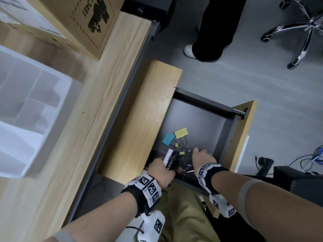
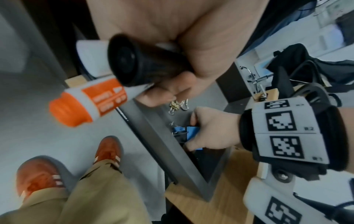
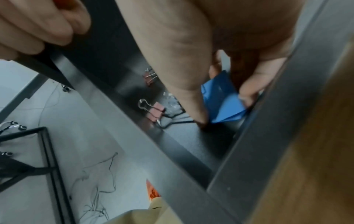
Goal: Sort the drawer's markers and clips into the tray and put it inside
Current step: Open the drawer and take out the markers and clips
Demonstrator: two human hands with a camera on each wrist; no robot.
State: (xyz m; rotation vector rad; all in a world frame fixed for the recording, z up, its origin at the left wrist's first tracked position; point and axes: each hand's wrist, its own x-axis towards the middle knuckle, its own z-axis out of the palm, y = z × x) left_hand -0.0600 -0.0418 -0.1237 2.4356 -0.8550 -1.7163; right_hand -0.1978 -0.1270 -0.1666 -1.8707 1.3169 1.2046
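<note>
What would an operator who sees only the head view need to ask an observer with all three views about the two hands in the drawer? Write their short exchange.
Operator: The left hand grips markers. Which colours?
Observer: The left wrist view shows an orange-capped marker beside a black-ended marker.
Operator: Does the right hand hold anything?
Observer: Yes. In the right wrist view its fingers pinch a blue binder clip.
</note>
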